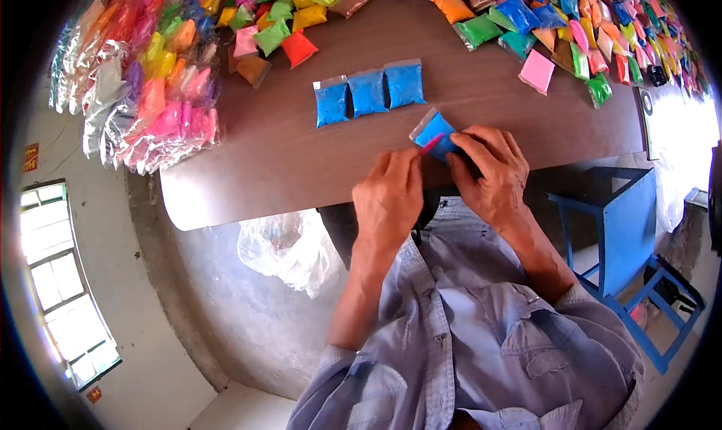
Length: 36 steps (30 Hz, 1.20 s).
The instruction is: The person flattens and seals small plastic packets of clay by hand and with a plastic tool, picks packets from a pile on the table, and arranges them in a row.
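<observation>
A small clear plastic packet with blue filling (435, 129) is tilted between my hands above the table's near edge. My right hand (492, 170) pinches its right side with the thumb and fingers. My left hand (387, 193) is closed at the packet's lower left, fingers bent. From its fingertips a thin pink piece (432, 144) sticks out against the packet; its kind cannot be made out. Just beyond lie three similar blue packets in a row: a left one (331, 104), a middle one (368, 93) and a right one (405, 85).
The brown table (271, 151) bears a heap of clear bags with coloured packets (150, 91) at left. More loose coloured packets (519, 16) spread across the back right. A blue stool (628, 227) stands at right below the table; a white plastic bag (293, 249) hangs beneath the edge.
</observation>
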{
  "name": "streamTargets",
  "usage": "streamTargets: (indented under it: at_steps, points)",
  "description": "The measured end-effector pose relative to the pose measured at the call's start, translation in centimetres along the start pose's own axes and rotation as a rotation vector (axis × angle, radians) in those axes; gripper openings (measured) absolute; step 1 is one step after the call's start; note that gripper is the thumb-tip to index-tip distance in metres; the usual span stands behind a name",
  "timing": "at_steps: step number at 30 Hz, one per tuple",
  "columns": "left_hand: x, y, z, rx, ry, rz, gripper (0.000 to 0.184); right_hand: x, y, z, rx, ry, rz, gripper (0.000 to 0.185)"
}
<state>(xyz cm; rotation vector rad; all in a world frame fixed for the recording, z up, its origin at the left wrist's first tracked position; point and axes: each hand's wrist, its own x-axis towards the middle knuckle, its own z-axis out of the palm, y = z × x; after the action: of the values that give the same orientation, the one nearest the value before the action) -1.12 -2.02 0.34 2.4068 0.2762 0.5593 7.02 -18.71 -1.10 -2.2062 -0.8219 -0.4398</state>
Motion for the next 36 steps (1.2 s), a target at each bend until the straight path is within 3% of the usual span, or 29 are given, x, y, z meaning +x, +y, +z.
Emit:
streamTargets:
  at_steps: [3, 11, 13, 19, 22, 24, 28, 36]
  points:
    - [0.8, -1.0, -0.3, 0.122, 0.026, -0.044, 0.007, 0.1, 0.1, -0.1, 0.018, 0.012, -0.005, 0.030]
    - [-0.1, 0.8, -0.8, -0.033, 0.002, -0.001, 0.008, -0.6, 0.5, -0.5, 0.066, -0.043, -0.024, 0.029]
    - [-0.2, 1.3, -0.4, -0.007, -0.070, -0.009, 0.007, -0.5, 0.7, -0.6, 0.078, -0.057, -0.062, 0.029]
    - [1.1, -0.3, -0.5, 0.124, -0.018, -0.047, 0.005, -0.7, 1.1, -0.4, 0.098, -0.047, -0.060, 0.027]
    - [1.4, -0.4, -0.6, 0.153, -0.002, -0.031, 0.003, -0.8, 1.1, -0.3, 0.096, -0.027, -0.067, 0.026]
    - [1.5, 0.3, -0.3, 0.066, 0.066, 0.105, 0.004, -0.8, 1.1, -0.2, 0.104, -0.007, -0.070, 0.026]
    - [2.3, 1.1, 0.4, 0.157, -0.068, 0.126, 0.007, -0.9, 1.4, 0.0, 0.111, 0.050, -0.098, 0.023]
    - [3.1, 0.2, 0.0, 0.247, -0.024, 0.087, 0.005, -1.1, 1.4, 0.1, 0.113, 0.064, -0.085, 0.022]
